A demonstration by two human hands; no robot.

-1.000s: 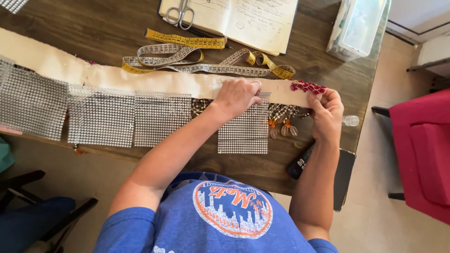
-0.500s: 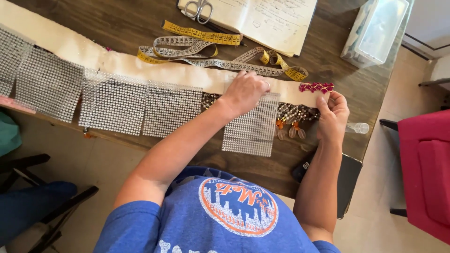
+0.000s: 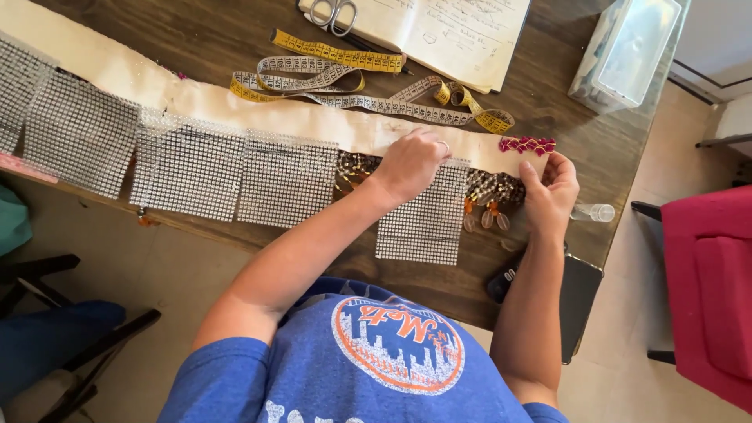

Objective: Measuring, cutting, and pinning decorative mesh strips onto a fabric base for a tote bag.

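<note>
The left hand lies flat, fingers spread, pinning a rhinestone mesh square against the cream fabric strip so it cannot slide on the counter. At its 3 o'clock, the right hand pinches the strip's end beside the pink trim, apparently keeping the cloth taut.

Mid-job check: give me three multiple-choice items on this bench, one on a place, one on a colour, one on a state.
1. Where are the scissors? A far edge, on the open notebook B under the table C in the right hand
2. What colour is the trim at the cream strip's end? A green B pink-red C black
3. What is the left hand doing? A raised B pressing flat on the strip and mesh square C holding scissors

A: handles lie on the page.
B: pink-red beside the right hand.
B: palm down there.
</note>
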